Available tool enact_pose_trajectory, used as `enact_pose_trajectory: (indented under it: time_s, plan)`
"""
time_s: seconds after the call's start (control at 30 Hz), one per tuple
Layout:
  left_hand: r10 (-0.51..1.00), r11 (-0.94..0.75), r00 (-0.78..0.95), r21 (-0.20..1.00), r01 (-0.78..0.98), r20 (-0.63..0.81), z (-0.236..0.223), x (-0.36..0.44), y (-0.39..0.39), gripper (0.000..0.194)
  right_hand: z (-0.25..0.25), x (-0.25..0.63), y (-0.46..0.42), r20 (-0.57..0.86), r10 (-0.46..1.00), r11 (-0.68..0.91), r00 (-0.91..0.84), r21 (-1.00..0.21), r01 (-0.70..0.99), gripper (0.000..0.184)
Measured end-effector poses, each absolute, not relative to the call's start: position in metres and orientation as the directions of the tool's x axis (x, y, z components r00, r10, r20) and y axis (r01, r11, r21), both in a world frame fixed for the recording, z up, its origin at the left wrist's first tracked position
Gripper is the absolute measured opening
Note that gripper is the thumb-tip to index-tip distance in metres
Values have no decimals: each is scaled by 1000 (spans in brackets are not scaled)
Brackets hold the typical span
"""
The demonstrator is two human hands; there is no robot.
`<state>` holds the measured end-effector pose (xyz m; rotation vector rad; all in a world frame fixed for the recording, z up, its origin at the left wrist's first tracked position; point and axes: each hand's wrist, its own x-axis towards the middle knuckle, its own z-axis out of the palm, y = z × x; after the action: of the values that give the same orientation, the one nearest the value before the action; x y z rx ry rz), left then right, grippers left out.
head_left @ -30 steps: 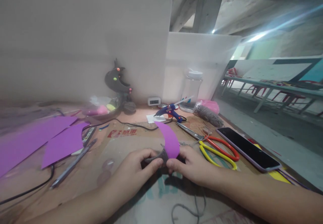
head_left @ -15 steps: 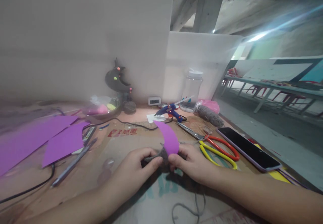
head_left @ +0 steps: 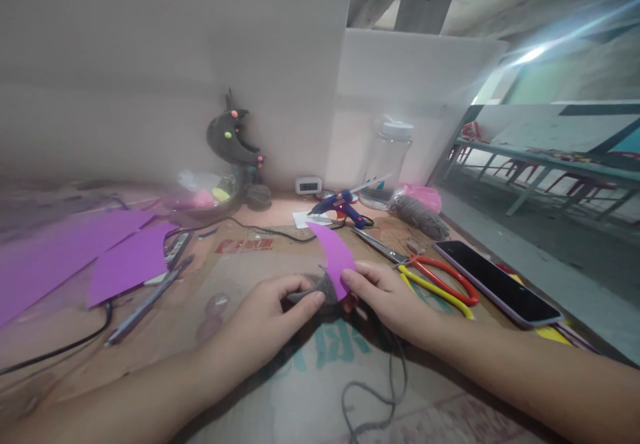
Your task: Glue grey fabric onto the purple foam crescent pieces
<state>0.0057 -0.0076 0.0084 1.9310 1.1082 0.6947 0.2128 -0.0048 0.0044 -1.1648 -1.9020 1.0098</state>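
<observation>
Between my two hands is a curved crescent piece of purple paper (head_left: 334,252), its pointed tip upward, with grey yarn (head_left: 327,289) wrapped about its lower part. My left hand (head_left: 287,307) is closed, thumb and fingers pinching the grey yarn at the left. My right hand (head_left: 381,294) grips the paper's lower right edge, thumb in front; its other fingers are partly hidden behind. A loose yarn strand (head_left: 370,385) trails down from under my right hand onto the table covering.
Right of my hands lie scissors (head_left: 435,274) and a phone (head_left: 500,281). Behind them are a glue gun (head_left: 343,205), a grey yarn skein (head_left: 419,216) and a clear jar (head_left: 390,157). A decorated moon shape (head_left: 227,141) stands farther back. Purple sheets (head_left: 133,257) and a pen (head_left: 150,304) are at left.
The view has tilted slightly downward. My right thumb has shifted up along the paper's edge, uncovering its lower end. My left hand keeps its pinch on the yarn.
</observation>
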Motion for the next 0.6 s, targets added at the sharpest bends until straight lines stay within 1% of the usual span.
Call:
enact_pose_trajectory:
  time_s: [0.17, 0.3, 0.43, 0.6]
  plan:
    - [882, -308, 466, 832, 462, 68, 9, 6, -8, 30, 5, 212, -5, 97, 924, 228, -369, -916, 330, 41]
    - [879, -316, 473, 814, 487, 58, 9, 5, -9, 31, 5, 212, -5, 23, 933, 152, -360, -930, 335, 37]
    - [871, -323, 489, 815, 481, 57, 7, 4, -8, 31, 3, 213, -3, 11, 933, 147, -360, -924, 353, 32]
    - [859, -346, 507, 806, 480, 67, 6, 4, -7, 30, 6, 211, -3, -24, 923, 134, -385, -916, 377, 30]
